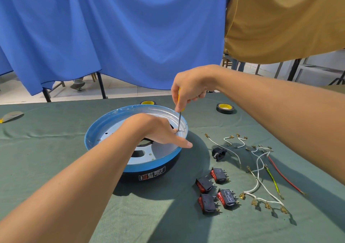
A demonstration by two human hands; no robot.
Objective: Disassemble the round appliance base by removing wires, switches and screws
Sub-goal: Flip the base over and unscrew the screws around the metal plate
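Head view: the round base (145,168) is set on green cloth (37,149). At its right rim an upright screwdriver (179,119) is gripped by the right hand (188,87). The left hand (158,130) is rested there, and whether its fingers grasp anything cannot be told. Switches (205,184) and wires (258,177) are laid to its right.

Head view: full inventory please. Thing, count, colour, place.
round appliance base: 1, blue rim, black body, table centre
screwdriver: 1, yellow handle, upright, tip at base's inner wall
rocker switches: 4, black and red, right of base
power inlet socket: 1, black, behind switches
wires: several white, 1 red, 1 yellow-green, far right
tape rolls: 2, black, yellow core, table back
tablecloth: 1, green
blue cloth: 1, hung behind
mustard cloth: 1, back right
left hand: on base rim
right hand: grips screwdriver
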